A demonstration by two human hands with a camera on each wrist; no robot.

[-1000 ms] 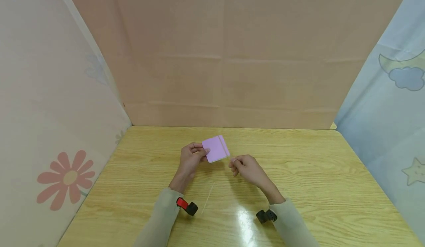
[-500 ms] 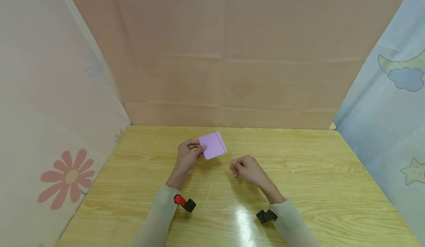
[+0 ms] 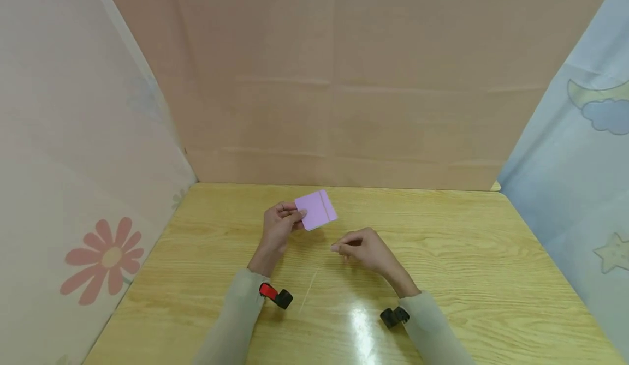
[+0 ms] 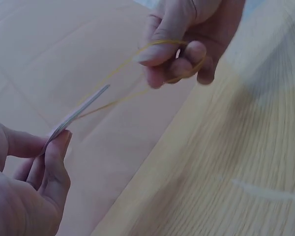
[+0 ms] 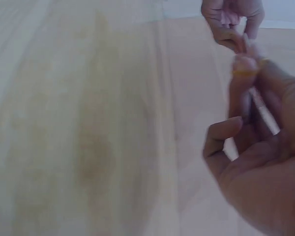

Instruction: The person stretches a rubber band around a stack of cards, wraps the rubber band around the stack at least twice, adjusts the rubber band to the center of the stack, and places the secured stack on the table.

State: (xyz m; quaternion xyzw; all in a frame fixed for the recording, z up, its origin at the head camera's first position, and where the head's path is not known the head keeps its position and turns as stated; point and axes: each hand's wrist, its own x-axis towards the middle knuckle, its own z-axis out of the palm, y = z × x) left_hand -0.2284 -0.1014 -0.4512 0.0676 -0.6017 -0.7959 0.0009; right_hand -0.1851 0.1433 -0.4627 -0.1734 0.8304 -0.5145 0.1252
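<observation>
Table [image 3: 452, 239] | tilted lilac notepad [image 3: 313, 210], banded edge rightward — left hand [image 3: 278, 227] pinching it | right hand [image 3: 367, 251] hooking band [image 4: 110, 103] (yellow)

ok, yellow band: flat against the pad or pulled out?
Pulled out: in left wrist view, the band spans from the pad to the right hand.

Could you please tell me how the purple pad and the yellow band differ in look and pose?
The purple pad is flat and roughly square, while the yellow band is a thin loop. The purple pad stays unbent, whereas the yellow band is stretched out. The left grip pinches the purple pad; the right grip pulls the yellow band's end. Both are held above the table.
</observation>
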